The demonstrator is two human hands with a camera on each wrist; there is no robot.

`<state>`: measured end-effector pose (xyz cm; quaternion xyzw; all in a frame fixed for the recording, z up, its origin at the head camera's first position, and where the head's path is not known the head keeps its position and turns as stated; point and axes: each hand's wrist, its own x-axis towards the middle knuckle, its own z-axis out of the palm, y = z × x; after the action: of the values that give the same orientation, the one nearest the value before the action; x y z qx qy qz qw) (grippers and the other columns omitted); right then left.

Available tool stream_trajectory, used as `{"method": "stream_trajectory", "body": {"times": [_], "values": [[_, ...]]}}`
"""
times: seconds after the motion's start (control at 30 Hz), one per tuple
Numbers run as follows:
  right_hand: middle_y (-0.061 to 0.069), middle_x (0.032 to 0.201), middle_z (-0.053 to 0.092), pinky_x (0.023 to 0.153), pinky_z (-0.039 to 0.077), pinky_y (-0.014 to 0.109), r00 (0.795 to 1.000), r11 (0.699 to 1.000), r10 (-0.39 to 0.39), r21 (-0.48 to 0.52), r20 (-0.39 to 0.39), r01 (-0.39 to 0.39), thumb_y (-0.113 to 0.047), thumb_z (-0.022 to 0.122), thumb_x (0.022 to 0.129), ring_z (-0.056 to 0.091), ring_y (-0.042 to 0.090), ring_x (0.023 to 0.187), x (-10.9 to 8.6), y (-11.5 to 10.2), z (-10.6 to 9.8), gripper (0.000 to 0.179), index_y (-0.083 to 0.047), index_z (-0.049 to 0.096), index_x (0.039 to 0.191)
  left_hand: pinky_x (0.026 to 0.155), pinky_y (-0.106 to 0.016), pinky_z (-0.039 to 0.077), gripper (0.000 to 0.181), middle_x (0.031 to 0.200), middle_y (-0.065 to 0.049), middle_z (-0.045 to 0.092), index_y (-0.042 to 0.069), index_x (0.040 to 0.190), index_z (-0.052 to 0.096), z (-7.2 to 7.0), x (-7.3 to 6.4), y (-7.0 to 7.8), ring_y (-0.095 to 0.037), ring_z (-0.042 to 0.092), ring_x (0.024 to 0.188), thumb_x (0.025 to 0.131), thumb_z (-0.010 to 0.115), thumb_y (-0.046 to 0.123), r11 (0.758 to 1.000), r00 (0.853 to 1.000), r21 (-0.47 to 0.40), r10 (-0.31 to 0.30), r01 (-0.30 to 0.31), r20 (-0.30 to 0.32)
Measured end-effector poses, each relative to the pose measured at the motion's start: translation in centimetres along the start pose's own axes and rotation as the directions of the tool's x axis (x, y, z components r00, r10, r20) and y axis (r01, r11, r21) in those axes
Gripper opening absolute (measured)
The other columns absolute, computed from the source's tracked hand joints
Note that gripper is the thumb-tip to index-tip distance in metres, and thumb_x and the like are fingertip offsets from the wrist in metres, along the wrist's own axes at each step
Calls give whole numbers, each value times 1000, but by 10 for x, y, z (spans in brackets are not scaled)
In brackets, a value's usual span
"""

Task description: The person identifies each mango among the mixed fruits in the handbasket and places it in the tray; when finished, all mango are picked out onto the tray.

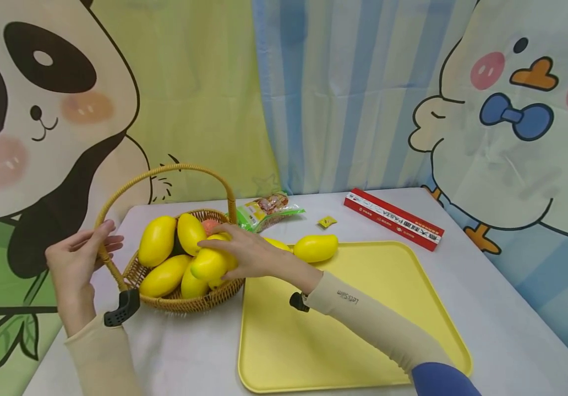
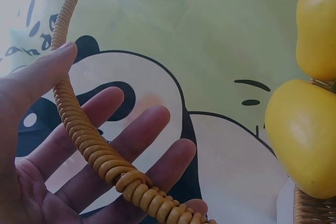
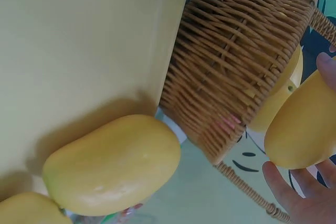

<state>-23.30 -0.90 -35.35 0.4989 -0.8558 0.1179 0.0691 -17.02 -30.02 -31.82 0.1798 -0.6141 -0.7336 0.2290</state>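
Observation:
A wicker basket (image 1: 200,304) with a tall arched handle (image 1: 180,167) stands at the left of the table, piled with several yellow mangoes (image 1: 157,240). A reddish round thing (image 1: 209,226) shows partly among them. My left hand (image 1: 78,258) is at the handle's left side; its thumb touches the wicker and its fingers (image 2: 142,129) spread loosely behind it. Over the basket's right part, my right hand (image 1: 251,253) grips a mango (image 3: 302,121) between thumb and fingers. Two more mangoes, one in full view (image 1: 316,248) and one partly hidden (image 1: 277,243), lie at the tray's far left edge.
A yellow tray (image 1: 363,330) lies right of the basket, beneath my right forearm. Behind are a green-edged clear food bag (image 1: 269,212), a small yellow packet (image 1: 327,221) and a long red pasta box (image 1: 394,219). Printed curtains hang behind the table.

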Motion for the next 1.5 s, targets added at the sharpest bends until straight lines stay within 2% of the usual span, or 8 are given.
{"method": "stream_trajectory", "body": {"times": [0.23,0.33,0.57,0.67,1.03,1.5], "values": [[12,146,37,91,50,39,998,1000,17,25,-52,-16,-38,80,77,44,26,127,-16,12,-6,75,-28,45,143,55,-15,53,20,67,4,72,15,85,78,0,1,0,-10,69,55,73,84,29,1000,1000,13,-10,10,0],[14,145,39,92,50,41,998,999,24,30,-60,-22,-35,81,77,45,26,127,-22,16,-7,75,-27,45,143,55,-16,54,20,67,4,73,14,85,78,-1,1,0,-10,69,55,73,84,29,1000,1000,2,-13,13,3],[14,141,42,84,53,40,997,999,46,31,-58,-44,-31,81,76,47,27,123,-40,24,-6,73,-25,48,141,55,-16,54,19,68,3,73,14,84,78,-1,1,0,-11,69,54,72,84,28,1000,1000,-16,-17,17,2],[14,141,42,88,52,45,996,998,63,34,-66,-61,-32,82,76,46,28,125,-48,27,-5,73,-25,49,140,54,-16,54,20,68,3,73,13,84,78,-1,1,-1,-11,69,54,72,85,27,1000,1000,-22,-15,15,1],[13,142,41,94,49,46,989,994,104,-4,-104,-105,-33,83,74,45,30,127,-71,36,0,73,-24,51,139,54,-16,54,19,68,3,73,13,84,78,-1,1,0,-11,69,54,73,84,27,1000,1000,-24,-9,9,15],[13,140,44,97,47,46,981,983,180,-19,-65,-182,-35,81,77,48,30,124,-89,36,9,71,-26,49,140,54,-15,54,15,66,3,72,14,82,78,-1,1,-1,-11,69,53,74,84,26,1000,1000,-16,-12,13,6]]}}
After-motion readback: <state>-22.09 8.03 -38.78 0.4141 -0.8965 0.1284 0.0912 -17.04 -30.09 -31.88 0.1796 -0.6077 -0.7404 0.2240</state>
